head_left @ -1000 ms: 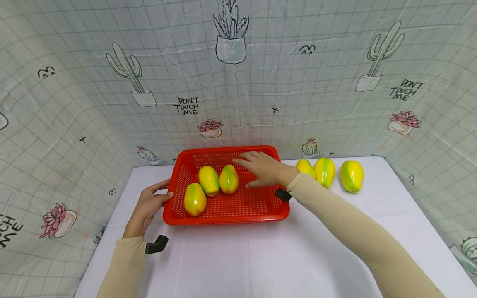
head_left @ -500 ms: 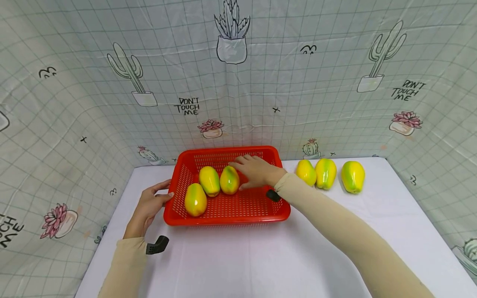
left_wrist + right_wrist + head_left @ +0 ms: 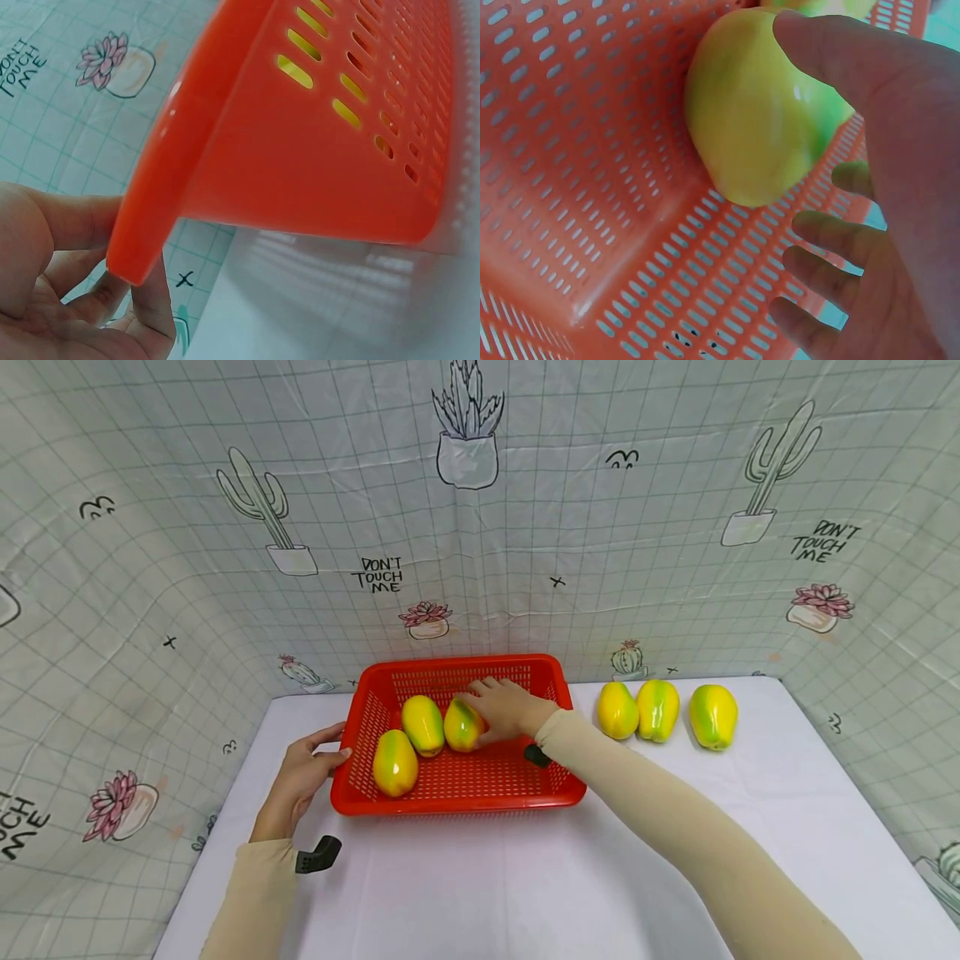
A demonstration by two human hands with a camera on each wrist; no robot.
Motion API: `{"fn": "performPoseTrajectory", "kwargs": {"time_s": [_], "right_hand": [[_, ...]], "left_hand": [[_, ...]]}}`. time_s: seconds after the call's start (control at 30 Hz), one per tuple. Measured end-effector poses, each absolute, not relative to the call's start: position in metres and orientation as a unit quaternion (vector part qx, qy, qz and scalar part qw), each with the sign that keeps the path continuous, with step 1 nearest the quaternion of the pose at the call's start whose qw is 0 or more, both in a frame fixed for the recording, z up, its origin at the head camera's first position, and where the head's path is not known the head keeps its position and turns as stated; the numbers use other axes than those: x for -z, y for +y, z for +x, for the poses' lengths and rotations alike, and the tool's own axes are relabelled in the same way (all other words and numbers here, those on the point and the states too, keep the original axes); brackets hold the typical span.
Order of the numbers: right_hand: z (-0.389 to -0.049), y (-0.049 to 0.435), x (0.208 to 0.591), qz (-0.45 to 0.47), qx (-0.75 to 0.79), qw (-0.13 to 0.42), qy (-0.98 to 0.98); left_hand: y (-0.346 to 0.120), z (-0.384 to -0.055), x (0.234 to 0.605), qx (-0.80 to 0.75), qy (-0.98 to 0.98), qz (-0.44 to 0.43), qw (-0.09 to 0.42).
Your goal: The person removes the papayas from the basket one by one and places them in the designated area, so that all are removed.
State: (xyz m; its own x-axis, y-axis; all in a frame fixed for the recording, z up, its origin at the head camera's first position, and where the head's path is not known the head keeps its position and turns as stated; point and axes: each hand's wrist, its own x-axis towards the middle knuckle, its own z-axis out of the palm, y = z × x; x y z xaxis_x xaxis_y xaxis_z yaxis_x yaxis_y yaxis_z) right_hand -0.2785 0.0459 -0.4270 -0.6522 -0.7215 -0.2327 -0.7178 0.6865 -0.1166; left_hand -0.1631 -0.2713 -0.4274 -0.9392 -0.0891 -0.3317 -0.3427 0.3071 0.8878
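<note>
The left hand point(image 3: 306, 770) pinches the basket point(image 3: 457, 808) by its rim while the right hand point(image 3: 506, 708), fingers apart, is right at a fruit point(image 3: 460, 728) inside.

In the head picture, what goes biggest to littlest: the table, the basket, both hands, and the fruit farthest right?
Biggest first:
1. Table
2. Basket
3. Left hand and right hand: too alike to rank
4. Fruit farthest right
</note>
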Motion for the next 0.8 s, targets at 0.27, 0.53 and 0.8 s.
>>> {"fn": "performPoseTrajectory", "kwargs": {"time_s": [0.27,0.53,0.8], "right_hand": [[-0.28,0.039,0.432,-0.4,-0.012,0.14,0.906],[-0.284,0.034,0.436,-0.39,-0.029,0.154,0.908],[-0.285,0.031,0.438,-0.385,-0.016,0.163,0.908]], "left_hand": [[-0.271,-0.163,0.427,-0.575,0.8,-0.133,0.109],[-0.269,-0.164,0.427,-0.57,0.802,-0.14,0.111],[-0.269,-0.163,0.426,-0.572,0.801,-0.142,0.109]]}}
